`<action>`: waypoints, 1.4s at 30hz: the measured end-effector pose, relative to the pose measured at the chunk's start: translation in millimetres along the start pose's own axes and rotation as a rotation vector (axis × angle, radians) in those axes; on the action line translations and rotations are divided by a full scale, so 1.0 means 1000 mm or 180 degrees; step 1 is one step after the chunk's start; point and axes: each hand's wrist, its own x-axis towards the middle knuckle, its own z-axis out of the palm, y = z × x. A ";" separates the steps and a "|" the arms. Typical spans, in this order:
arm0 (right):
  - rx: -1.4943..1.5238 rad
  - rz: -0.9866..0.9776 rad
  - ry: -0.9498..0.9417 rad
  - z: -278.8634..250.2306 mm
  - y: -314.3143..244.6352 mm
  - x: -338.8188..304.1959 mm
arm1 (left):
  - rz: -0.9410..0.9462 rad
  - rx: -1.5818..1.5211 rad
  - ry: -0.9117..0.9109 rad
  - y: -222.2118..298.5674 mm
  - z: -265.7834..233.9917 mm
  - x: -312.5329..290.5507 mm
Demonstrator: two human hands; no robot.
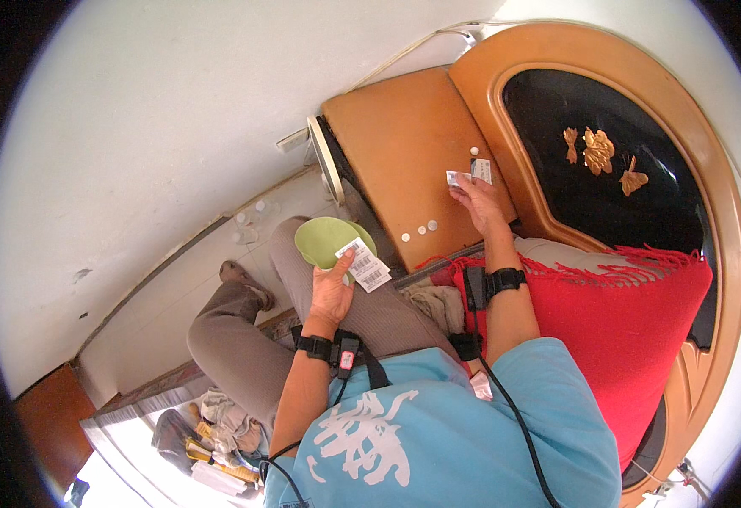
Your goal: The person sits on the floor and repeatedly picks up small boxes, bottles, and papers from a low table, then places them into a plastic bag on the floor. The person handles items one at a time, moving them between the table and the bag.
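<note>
My left hand (331, 296), over my thigh, is closed around a light green, round-edged thing (324, 235), perhaps a shallow bowl. Pinched against it under the thumb are white labels (366, 269) printed with barcodes. Out over the brown cabinet top (396, 144), my right hand (476, 201) pinches a small white card (458, 179) between its fingers. Just beyond those fingertips lies another small white-and-grey card or packet (481, 170). Several small whitish discs, perhaps coins (432, 225), rest on the cabinet top, one of them near its far edge.
A curved wooden headboard (472, 68) with a black panel and gold ornaments rises at the right. The red fringed cloth (616, 339) lies beside my right arm. A pale-rimmed round object (326, 161) stands against the cabinet's left side. Clothes (226, 423) are heaped at lower left.
</note>
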 end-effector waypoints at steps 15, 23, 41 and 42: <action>-0.3198 -0.0397 0.2001 -0.082 0.055 0.103 | 0.0020 0.0075 -0.0068 -0.003 -0.007 0.004; -0.2994 0.0370 0.1415 -0.057 0.012 0.075 | -0.0011 0.0155 -0.0065 -0.004 -0.009 0.005; -0.2729 0.0352 0.0978 -0.032 -0.017 0.054 | -0.0016 0.0016 -0.0019 0.000 -0.002 0.002; -0.3096 0.0365 0.1054 -0.031 -0.020 0.056 | -0.0007 0.0034 -0.0048 0.000 -0.002 0.002</action>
